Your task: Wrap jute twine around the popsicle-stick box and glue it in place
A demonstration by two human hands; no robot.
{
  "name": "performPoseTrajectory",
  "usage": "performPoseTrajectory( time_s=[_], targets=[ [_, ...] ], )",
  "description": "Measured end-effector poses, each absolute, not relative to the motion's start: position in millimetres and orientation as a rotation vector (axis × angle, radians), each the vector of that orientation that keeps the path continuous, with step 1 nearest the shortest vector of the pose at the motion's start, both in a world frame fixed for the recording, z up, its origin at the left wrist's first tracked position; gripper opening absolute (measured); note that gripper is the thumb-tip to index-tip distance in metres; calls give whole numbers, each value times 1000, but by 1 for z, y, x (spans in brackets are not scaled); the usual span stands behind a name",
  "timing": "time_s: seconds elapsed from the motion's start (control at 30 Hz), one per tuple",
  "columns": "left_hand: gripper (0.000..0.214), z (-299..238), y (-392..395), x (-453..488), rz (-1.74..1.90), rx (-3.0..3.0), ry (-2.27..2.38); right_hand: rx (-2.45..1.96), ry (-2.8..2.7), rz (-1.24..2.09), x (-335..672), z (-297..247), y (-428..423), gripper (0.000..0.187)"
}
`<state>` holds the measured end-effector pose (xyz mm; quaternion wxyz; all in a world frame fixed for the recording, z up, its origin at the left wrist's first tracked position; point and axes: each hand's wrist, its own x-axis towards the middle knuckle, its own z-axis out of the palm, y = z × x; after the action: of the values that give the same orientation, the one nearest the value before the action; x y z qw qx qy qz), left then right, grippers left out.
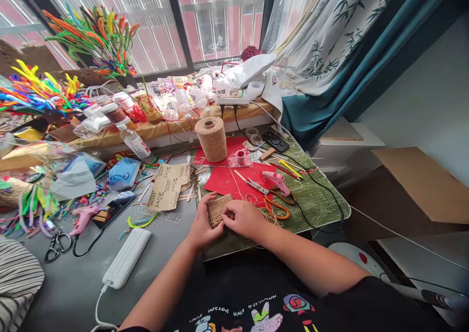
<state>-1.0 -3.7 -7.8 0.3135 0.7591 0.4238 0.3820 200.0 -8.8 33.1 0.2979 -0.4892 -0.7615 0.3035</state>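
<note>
A small rectangular panel covered in rows of jute twine [220, 209] lies between my hands near the table's front edge. My left hand [203, 224] grips it along the left side and lower edge, thumb in front. Bent over its right part, my right hand [244, 218] has its thumb and fingertips pinched together at the twine rows; what is between them is hidden. Loose twine [270, 216] lies in loops beside my right wrist. Orange-handled scissors [277, 206] rest just beyond, and a big twine spool [211, 140] stands upright behind on red sheets [232, 180].
A pink glue gun [276, 181] with a black cord lies right of the scissors. Sandpaper sheets [169, 188] and wooden sticks lie left. Farther left are a white power strip [127, 258], black scissors [57, 246] and another pink glue gun [85, 218]. Bottles and craft supplies crowd the windowsill.
</note>
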Motion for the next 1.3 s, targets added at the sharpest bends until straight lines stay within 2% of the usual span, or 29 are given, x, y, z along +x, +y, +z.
performPoseTrajectory(
  time_s=[0.13, 0.53, 0.67, 0.83, 0.97, 1.13, 1.3],
  targets=[
    [69, 5, 3, -5, 820, 2123, 1144, -1342, -2009, 848, 203, 37, -6, 11],
    [65, 9, 4, -8, 783, 2166, 1170, -1379, -1635, 1155, 231, 21, 2, 1],
    [66, 25, 6, -1, 660, 2333, 1272, -1390, -1521, 1192, 226, 13, 1, 5],
    [82, 27, 12, 25, 585, 2509, 1334, -1326, -1490, 1249, 231, 5, 2, 8],
    [73, 21, 16, 35, 580, 2564, 1332, -1246, -1467, 1357, 246, 0, 7, 15],
    [73, 22, 16, 30, 590, 2525, 1323, -1209, -1384, 1502, 258, -10, 6, 29],
    [73, 23, 16, 28, 604, 2494, 1320, -1169, -1440, 1350, 251, -14, 0, 28]
  ],
)
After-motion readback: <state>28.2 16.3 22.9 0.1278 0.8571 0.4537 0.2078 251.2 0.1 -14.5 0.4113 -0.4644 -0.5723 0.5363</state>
